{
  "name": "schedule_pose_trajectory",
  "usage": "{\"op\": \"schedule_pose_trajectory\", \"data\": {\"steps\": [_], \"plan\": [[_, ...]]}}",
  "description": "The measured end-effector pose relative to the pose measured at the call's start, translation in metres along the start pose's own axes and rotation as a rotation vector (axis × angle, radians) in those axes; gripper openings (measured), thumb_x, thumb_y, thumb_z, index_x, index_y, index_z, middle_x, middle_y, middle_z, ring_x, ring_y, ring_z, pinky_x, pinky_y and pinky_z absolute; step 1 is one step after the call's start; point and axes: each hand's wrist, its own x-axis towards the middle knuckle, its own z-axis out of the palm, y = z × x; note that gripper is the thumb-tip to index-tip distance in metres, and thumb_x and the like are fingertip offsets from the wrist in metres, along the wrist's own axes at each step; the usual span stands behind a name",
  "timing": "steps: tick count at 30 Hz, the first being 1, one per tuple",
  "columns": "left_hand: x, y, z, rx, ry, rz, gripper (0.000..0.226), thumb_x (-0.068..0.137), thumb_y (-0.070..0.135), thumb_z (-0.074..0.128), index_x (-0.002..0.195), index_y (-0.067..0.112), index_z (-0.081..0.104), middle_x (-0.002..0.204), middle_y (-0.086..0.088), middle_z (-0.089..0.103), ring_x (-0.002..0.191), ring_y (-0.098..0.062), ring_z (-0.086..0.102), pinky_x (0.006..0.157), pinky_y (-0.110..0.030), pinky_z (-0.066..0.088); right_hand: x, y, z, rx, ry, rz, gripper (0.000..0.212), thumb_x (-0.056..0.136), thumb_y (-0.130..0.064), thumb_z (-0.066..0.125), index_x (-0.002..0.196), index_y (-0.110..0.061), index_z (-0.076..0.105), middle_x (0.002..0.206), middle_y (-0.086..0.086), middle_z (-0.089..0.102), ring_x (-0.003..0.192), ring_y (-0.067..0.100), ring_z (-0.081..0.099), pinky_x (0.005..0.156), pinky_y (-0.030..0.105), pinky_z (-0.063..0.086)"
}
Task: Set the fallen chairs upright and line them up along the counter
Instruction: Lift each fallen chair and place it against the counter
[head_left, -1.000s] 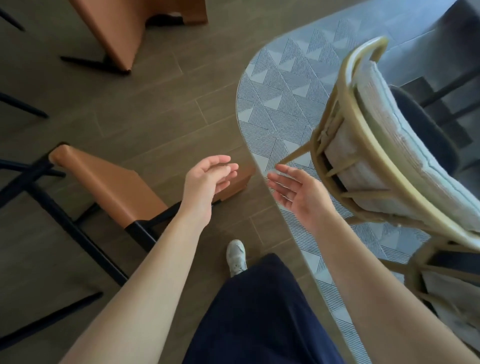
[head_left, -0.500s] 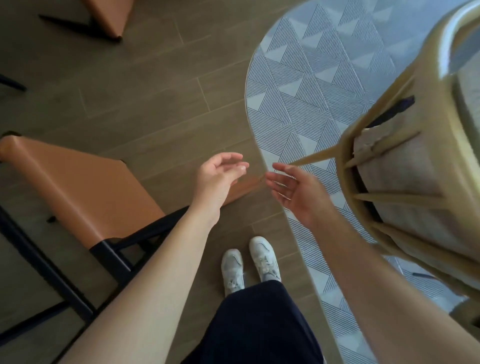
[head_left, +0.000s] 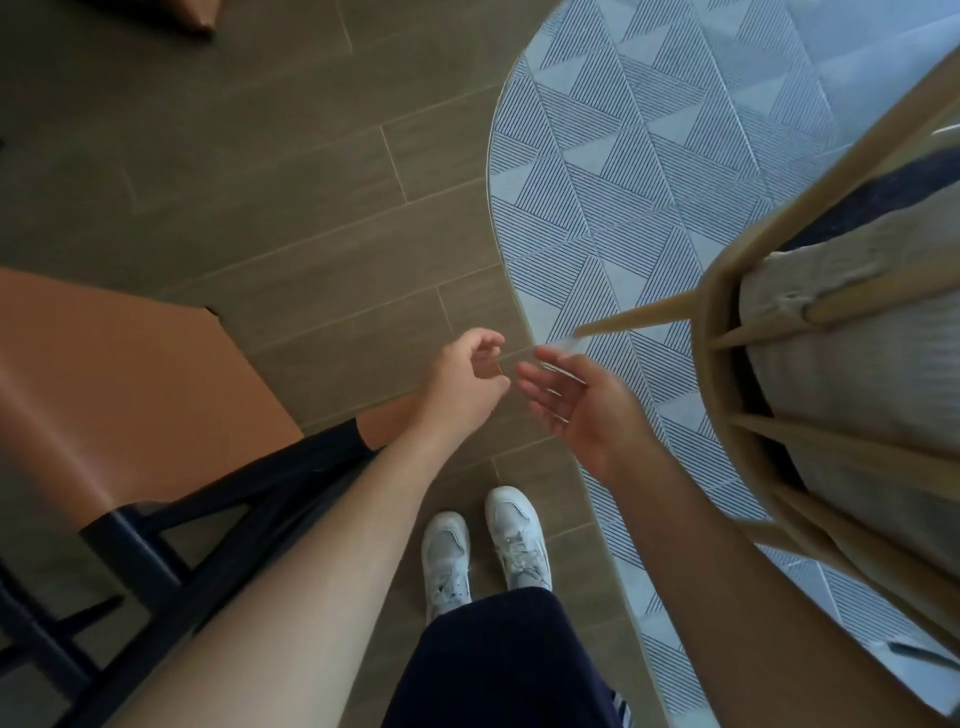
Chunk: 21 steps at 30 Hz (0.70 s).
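A chair with a tan leather seat and black frame (head_left: 119, 384) lies on its side on the wooden floor at the left. My left hand (head_left: 465, 387) hovers over the floor just right of its seat edge, fingers loosely curled, holding nothing. My right hand (head_left: 576, 402) is close beside it, palm turned left, fingers relaxed and empty. A light wooden spindle chair with a grey cushion (head_left: 831, 364) fills the right side; one of its legs points toward my right fingertips without touching them.
A round rug with a blue triangle pattern (head_left: 649, 156) covers the floor at the right. My white shoes (head_left: 483, 545) stand below my hands. A corner of another tan chair (head_left: 200, 21) shows at the top left edge.
The view has dropped and closed in on the floor. Both hands have come nearer each other, and my left fingers have curled in more. The fallen tan chair now sits closer at left.
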Motion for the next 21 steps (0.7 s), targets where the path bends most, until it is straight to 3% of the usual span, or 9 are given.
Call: {"op": "schedule_pose_trajectory", "data": {"steps": [6, 11, 14, 21], "plan": [[0.015, -0.016, 0.009, 0.295, -0.055, -0.002, 0.041, 0.083, 0.000, 0.063, 0.122, 0.011, 0.060, 0.122, -0.007, 0.063, 0.116, -0.020, 0.058, 0.091, -0.019, 0.040, 0.017, 0.007, -0.005, -0.008, 0.001, 0.023, 0.025, 0.098, -0.019, 0.042, 0.101, -0.014, 0.067, 0.088, 0.002, 0.075, 0.085, 0.014, 0.070, 0.072, 0.028, 0.048], [0.020, -0.023, 0.016, 0.662, -0.046, 0.108, 0.033, 0.088, 0.015, 0.059, 0.121, 0.013, 0.056, 0.120, -0.009, 0.062, 0.113, -0.030, 0.057, 0.092, -0.038, 0.045, 0.028, 0.015, -0.003, -0.021, 0.002, 0.047, 0.024, 0.097, -0.018, 0.045, 0.101, -0.014, 0.068, 0.095, 0.004, 0.075, 0.088, 0.016, 0.069, 0.073, 0.029, 0.049], [0.023, -0.030, 0.019, 0.946, -0.113, 0.184, 0.027, 0.092, 0.021, 0.056, 0.117, 0.013, 0.047, 0.119, -0.008, 0.059, 0.113, -0.031, 0.057, 0.086, -0.040, 0.044, 0.032, 0.019, -0.004, -0.029, -0.001, 0.048, 0.024, 0.096, -0.018, 0.046, 0.102, -0.014, 0.068, 0.102, 0.006, 0.075, 0.094, 0.019, 0.070, 0.075, 0.030, 0.049], [0.030, -0.026, 0.017, 1.091, -0.126, 0.165, 0.028, 0.090, 0.019, 0.060, 0.112, 0.014, 0.043, 0.114, -0.009, 0.064, 0.108, -0.033, 0.063, 0.073, -0.036, 0.040, 0.034, 0.023, -0.004, -0.021, 0.032, 0.071, 0.024, 0.096, -0.018, 0.046, 0.102, -0.013, 0.069, 0.103, 0.007, 0.074, 0.094, 0.019, 0.069, 0.074, 0.030, 0.049]]}}
